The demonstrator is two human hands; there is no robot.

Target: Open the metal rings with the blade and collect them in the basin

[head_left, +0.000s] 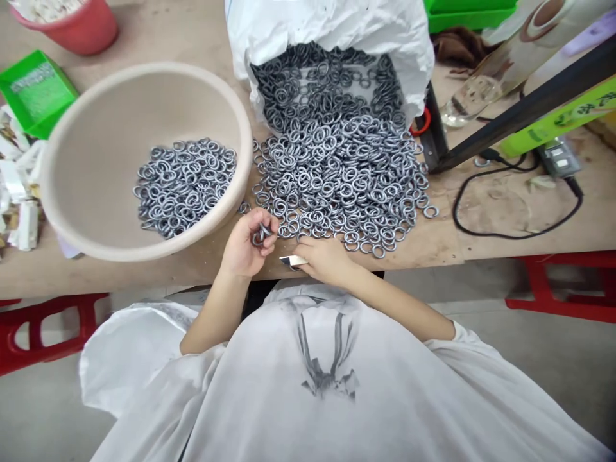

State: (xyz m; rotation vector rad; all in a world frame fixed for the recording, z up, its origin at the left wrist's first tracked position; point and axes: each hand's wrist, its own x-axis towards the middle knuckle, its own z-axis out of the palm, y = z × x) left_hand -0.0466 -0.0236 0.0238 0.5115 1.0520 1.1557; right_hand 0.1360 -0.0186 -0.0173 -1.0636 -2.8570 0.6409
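Several dark grey metal rings [261, 235] are cupped in the curled fingers of my left hand [240, 247], palm up by the table's front edge. My right hand [327, 260] is beside it, back up, its fingers closed on a small flat piece [294, 260], white with a dark end, whose kind I cannot make out. A ring seems to show just under that piece. Just beyond both hands spreads a large heap of the same rings [346, 167], spilling from a white sack [332, 25] lying on its side. A beige basin [91, 128] at the left holds another pile of rings.
A green bin [36, 96] and white scraps [22, 205] lie left of the basin, a red tub [81, 29] behind. At the right stand a dark metal bar [524, 102], a black cable [457, 199] and a plastic bottle [474, 99]. Red stools [568, 282] flank the table.
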